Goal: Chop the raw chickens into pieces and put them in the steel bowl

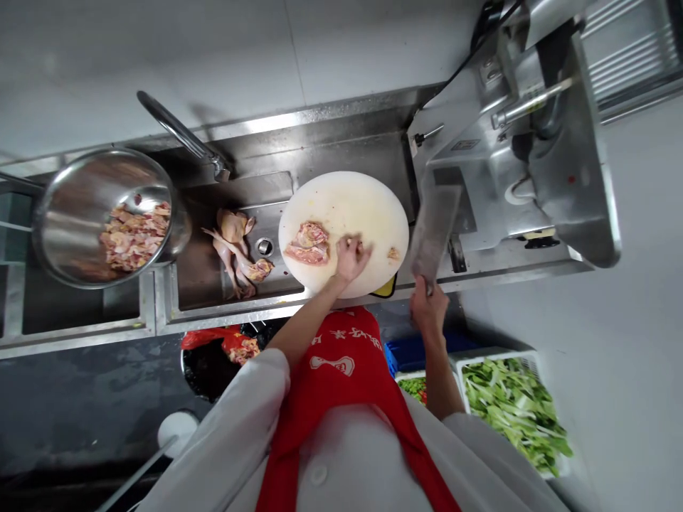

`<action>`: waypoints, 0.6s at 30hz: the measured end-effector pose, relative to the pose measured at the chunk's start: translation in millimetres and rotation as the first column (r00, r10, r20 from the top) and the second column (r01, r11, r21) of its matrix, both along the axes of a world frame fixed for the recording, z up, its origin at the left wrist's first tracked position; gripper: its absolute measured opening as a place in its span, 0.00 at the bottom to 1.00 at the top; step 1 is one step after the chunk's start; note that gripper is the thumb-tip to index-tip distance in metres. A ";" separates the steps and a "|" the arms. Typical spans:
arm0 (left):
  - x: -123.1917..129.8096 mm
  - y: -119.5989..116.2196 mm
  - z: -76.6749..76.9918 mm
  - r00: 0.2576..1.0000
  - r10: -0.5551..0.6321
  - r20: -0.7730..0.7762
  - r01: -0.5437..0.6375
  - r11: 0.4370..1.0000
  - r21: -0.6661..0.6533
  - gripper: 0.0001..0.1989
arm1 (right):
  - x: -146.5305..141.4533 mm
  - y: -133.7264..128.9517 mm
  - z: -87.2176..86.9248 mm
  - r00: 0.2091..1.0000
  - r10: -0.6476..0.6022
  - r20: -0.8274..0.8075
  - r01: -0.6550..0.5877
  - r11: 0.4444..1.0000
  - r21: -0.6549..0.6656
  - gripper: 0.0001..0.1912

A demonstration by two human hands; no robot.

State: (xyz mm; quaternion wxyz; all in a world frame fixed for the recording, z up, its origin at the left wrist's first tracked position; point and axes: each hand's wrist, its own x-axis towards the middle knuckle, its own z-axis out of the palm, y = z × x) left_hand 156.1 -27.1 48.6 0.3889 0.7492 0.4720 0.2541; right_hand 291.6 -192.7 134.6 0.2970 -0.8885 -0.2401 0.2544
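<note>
A round white cutting board [341, 203] lies across the sink edge. My left hand [352, 257] is on the board with its fingers curled down over small pieces of meat, which are partly hidden and blurred. Just left of it lie pink chunks of raw poultry [309, 244]. A small scrap of meat [393, 253] is near the board's right edge. To the right of the board, my right hand [428, 302] is wrapped round the handle of a wide cleaver [436, 227], its blade smeared by motion and pointing away from me. Whole raw birds [236, 249] rest in the sink by the drain.
A large steel bowl [88, 213] with cut meat stands at the left. A curved faucet [176, 128] reaches over the sink. At right is a slicing machine [570, 163]. Below are a basket of green leaves [512, 405] and a black basin [208, 370].
</note>
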 end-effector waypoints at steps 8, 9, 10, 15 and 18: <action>76.7 -15.1 -20.4 0.819 -0.495 -0.292 0.532 0.844 0.062 0.15 | 22.2 -99.4 4.3 0.897 -0.440 -0.029 0.438 0.897 -0.051 0.24; 74.6 -14.4 -22.0 0.797 -0.534 -0.283 0.566 0.823 0.042 0.13 | 18.0 -102.5 2.8 0.883 -0.466 -0.057 0.464 0.884 -0.048 0.23; 70.7 -13.5 -22.0 0.782 -0.562 -0.267 0.587 0.810 0.013 0.11 | 13.2 -103.5 1.0 0.872 -0.483 -0.084 0.481 0.876 -0.045 0.23; 17.1 -1.8 2.9 0.973 -0.230 0.022 0.231 0.971 -0.063 0.03 | -8.9 -84.4 -8.0 0.916 -0.364 -0.166 0.359 0.931 -0.064 0.22; -58.8 28.6 27.0 0.894 0.347 0.283 -0.279 0.926 -0.254 0.07 | -13.2 -57.0 -13.9 0.975 -0.137 -0.177 0.124 0.989 -0.080 0.22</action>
